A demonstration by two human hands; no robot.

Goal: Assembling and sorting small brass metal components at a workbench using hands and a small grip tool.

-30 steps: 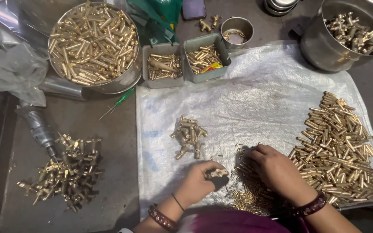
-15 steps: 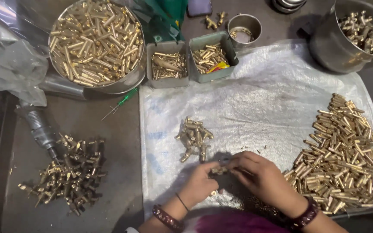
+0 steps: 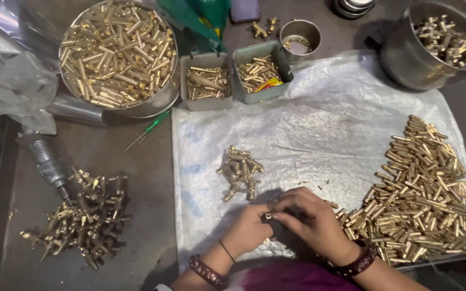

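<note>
Head view, lower middle of the frame: the white sheet (image 3: pixel 319 124) fills the centre, with the big heap of brass tubes (image 3: pixel 422 194) at lower right lying close beside my right hand (image 3: pixel 319 226), so I judge a wrist nudge could spill tubes off the sheet's edge. Left hand (image 3: pixel 249 231) and right hand are pressed together, fingertips pinched on a small brass piece (image 3: pixel 269 215); its shape I cannot tell, and a slip could drop it toward the small cluster of fittings (image 3: pixel 239 171) just above.
</note>
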